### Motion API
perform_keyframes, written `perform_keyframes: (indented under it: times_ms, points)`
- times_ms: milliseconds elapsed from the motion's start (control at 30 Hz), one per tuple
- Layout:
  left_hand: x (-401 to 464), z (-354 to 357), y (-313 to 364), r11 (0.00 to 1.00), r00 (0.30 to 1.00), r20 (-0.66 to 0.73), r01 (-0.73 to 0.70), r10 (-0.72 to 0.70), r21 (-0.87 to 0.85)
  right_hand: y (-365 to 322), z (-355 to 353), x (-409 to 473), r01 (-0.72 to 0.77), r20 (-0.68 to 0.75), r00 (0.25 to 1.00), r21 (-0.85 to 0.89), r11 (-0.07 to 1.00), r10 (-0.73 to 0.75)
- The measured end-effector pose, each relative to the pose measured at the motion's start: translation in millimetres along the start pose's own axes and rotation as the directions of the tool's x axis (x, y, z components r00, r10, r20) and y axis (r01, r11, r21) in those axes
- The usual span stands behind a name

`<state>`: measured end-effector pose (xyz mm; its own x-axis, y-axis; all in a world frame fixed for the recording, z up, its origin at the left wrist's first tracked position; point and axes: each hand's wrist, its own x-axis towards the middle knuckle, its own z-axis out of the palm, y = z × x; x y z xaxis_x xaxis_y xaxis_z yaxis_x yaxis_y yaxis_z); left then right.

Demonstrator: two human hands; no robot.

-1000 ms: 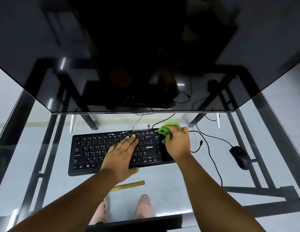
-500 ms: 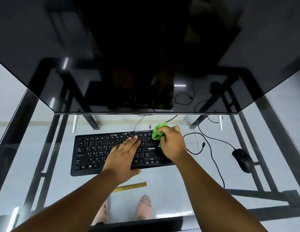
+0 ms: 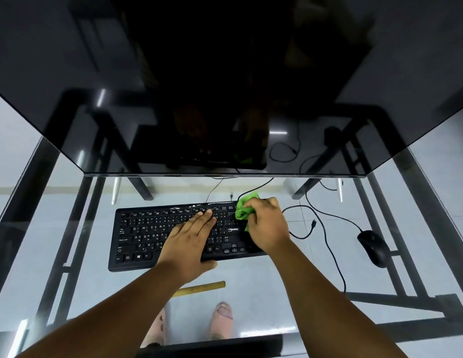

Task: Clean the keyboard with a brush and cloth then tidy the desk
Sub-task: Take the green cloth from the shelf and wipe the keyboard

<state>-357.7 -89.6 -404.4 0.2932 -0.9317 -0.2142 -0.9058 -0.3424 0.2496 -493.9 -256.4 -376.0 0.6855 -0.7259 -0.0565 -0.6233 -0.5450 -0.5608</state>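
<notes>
Since the earlier frame my right hand (image 3: 267, 224) moved the crumpled green cloth (image 3: 244, 210) a little right again, at the far right keys. Above stands the big dark monitor screen (image 3: 225, 81) on the glass desk (image 3: 328, 267). My left hand (image 3: 190, 242) lies flat, fingers straight, on the black flat keyboard (image 3: 147, 236). The right fingers hold the cloth tightly. Right lies the black mouse (image 3: 372, 248); near lies the yellow wooden ruler (image 3: 207, 287).

monitor (image 3: 225, 86) overhanging keyboard (image 3: 147, 236), cables (image 3: 326, 228) crossing bare glass toward mouse (image 3: 372, 248)
</notes>
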Motion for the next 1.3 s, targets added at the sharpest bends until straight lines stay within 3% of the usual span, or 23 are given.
perform_keyframes:
  times_ms: [200,400,600,800,900,1000,1067,1200,1300]
  points:
    - [0.1,-0.7,0.6,1.000,1.000,0.011,0.003,-0.003,-0.008,20.5,-12.2,6.9,-0.196,-0.113,0.974,-0.009,0.981,0.194]
    - [-0.2,0.2,0.0,1.000,1.000,0.001,0.002,-0.002,0.001,-6.2,0.7,5.0,-0.030,0.027,0.999,-0.010,1.000,0.030]
    - [-1.8,1.1,-0.3,1.000,1.000,0.001,0.002,-0.002,-0.016,23.6,-11.2,6.9,-0.229,-0.095,0.969,-0.017,0.973,0.227]
    - [-2.1,2.2,-1.1,1.000,1.000,-0.014,-0.002,0.002,-0.008,-1.2,-4.7,-0.7,-0.015,-0.005,1.000,0.003,1.000,0.015]
    - [-3.3,2.3,-0.9,1.000,1.000,-0.014,-0.004,0.004,-0.015,5.2,-9.2,-2.9,-0.079,-0.010,0.997,-0.038,0.996,0.079]
    - [-4.5,2.5,-0.6,1.000,1.000,-0.015,-0.004,0.004,-0.017,12.0,-11.4,-1.6,-0.182,-0.102,0.979,-0.035,0.983,0.177]
    - [-4.8,2.4,-0.9,1.000,1.000,-0.014,-0.005,0.004,-0.026,9.0,-6.1,-0.5,-0.155,-0.117,0.982,-0.031,0.987,0.150]
    - [-3.9,1.8,-1.4,1.000,1.000,-0.014,-0.008,0.008,-0.024,-1.8,-1.9,-4.3,-0.015,-0.013,1.000,0.010,1.000,0.016]
    - [-4.0,1.3,-0.6,1.000,1.000,-0.009,-0.009,0.009,-0.024,2.7,-11.4,-3.1,-0.040,-0.016,0.999,-0.052,0.998,0.039]
